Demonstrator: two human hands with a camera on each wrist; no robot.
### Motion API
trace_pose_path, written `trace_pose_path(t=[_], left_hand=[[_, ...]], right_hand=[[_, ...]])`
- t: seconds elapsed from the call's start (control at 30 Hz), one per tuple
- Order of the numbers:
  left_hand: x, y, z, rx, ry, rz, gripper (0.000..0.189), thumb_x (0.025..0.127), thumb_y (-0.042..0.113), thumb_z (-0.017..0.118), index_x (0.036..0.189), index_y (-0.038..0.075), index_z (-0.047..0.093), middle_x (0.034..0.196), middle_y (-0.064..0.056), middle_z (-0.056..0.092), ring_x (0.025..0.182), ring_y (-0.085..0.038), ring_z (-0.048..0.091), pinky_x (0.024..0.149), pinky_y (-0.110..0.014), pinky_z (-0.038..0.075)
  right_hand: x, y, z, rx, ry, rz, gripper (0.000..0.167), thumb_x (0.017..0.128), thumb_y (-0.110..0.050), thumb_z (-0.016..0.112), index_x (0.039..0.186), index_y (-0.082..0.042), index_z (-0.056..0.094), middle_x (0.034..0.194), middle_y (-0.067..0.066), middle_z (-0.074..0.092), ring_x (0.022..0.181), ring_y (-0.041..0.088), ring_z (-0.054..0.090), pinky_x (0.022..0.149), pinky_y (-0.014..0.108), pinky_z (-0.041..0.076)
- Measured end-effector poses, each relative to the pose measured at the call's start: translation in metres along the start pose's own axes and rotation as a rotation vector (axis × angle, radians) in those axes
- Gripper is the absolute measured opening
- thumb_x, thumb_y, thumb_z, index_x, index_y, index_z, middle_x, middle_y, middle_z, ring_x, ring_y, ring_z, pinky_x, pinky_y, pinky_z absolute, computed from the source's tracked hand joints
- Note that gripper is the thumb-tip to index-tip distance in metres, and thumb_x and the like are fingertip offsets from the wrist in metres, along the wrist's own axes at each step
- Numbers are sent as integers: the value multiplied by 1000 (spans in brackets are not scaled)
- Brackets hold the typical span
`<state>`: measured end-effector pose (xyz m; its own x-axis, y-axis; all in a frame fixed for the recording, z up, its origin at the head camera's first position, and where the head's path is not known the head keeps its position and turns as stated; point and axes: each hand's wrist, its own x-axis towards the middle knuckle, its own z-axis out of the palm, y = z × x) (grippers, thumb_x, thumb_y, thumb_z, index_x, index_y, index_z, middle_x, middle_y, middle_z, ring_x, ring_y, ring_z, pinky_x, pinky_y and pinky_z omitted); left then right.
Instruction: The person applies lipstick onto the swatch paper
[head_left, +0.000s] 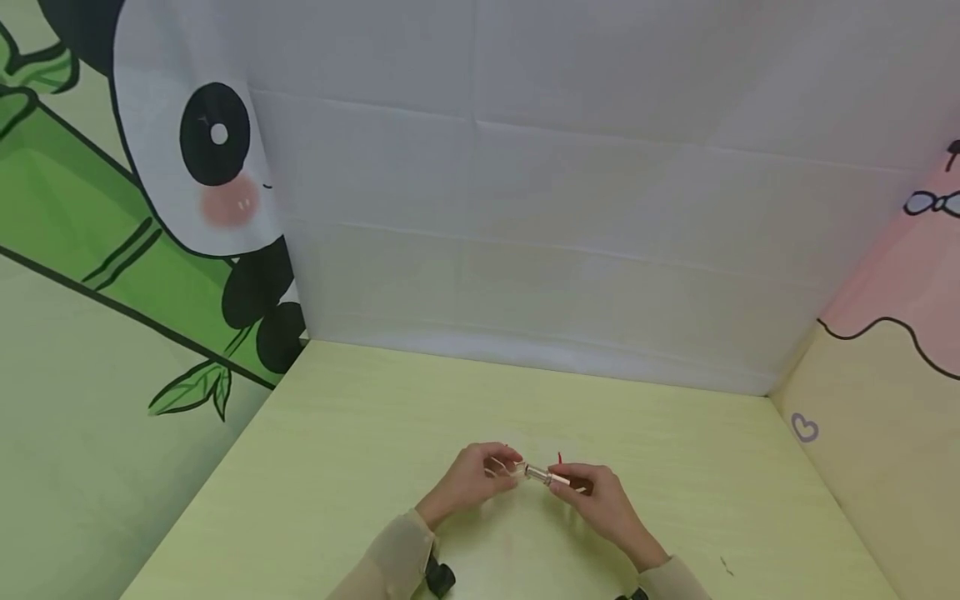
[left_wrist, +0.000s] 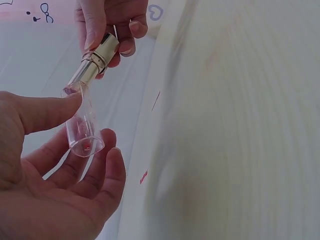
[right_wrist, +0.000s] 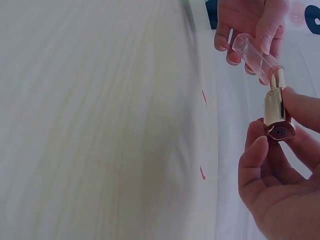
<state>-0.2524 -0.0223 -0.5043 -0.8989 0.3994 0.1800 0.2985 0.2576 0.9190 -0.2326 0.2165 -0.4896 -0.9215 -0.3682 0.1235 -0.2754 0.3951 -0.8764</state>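
Observation:
A lipstick tube (head_left: 538, 474) is held between both hands above the table, its gold end towards the right. My left hand (head_left: 474, 479) pinches the clear cap (left_wrist: 82, 122), thumb on one side and fingers on the other. In the right hand (head_left: 600, 500) is the gold base (right_wrist: 274, 107), gripped by thumb and fingers. The mouth of the cap meets the narrower gold neck (left_wrist: 84, 72), and the two parts lie in one line. Whether the cap is seated or partly off, I cannot tell.
The pale yellow table (head_left: 300, 500) runs back to a white cloth wall (head_left: 525, 208). A panda-and-bamboo panel (head_left: 150, 250) stands at the left, a pink and cream panel (head_left: 885, 375) at the right. Small red marks (left_wrist: 144, 176) and a dark mark (head_left: 727, 567) show on the table.

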Motion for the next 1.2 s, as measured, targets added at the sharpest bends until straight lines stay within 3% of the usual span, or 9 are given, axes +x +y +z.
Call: trace_pose_path(t=[0.33,0.57,0.67,0.8,0.93,1.2], left_hand=[[-1,5,0,-40,36,-25,21,83,4,74,102,0,66,92,-4,65,80,-18,62,68,-26,51],[-11,34,-4,-83,60,-20,16,85,1,69,98,-7,65,96,-16,65,81,-29,61,68,-26,49],[-13,40,-4,-99,60,-16,15,85,1,69,97,-8,66,95,-17,65,79,-28,60,66,-25,48],[-9,26,0,-112,72,-14,14,86,5,70,96,-4,67,91,-10,66,74,-20,58,61,-25,47],[-4,8,5,-106,84,-16,13,85,12,73,95,4,69,86,0,66,69,-14,57,59,-24,46],[-3,7,6,-122,78,-9,18,83,16,75,94,2,70,82,3,65,66,-12,55,58,-24,45]], right_hand=[[-1,0,1,7,-7,19,27,89,-20,69,111,-4,69,99,6,69,83,28,66,68,28,53],[-1,-1,4,25,-13,-4,27,90,-20,69,110,-2,69,99,8,69,82,24,67,69,29,53],[0,-1,5,17,-12,-2,27,90,-21,69,110,-3,69,99,7,69,82,19,67,69,28,53],[1,-2,6,21,-18,-5,27,90,-22,68,110,-4,69,100,6,68,82,17,66,70,29,53],[2,-5,8,30,-32,-22,28,91,-23,67,111,-3,68,101,7,68,84,23,66,70,29,53],[4,-7,11,40,-38,-28,28,92,-21,66,112,-2,67,100,7,68,83,19,66,70,30,53]])
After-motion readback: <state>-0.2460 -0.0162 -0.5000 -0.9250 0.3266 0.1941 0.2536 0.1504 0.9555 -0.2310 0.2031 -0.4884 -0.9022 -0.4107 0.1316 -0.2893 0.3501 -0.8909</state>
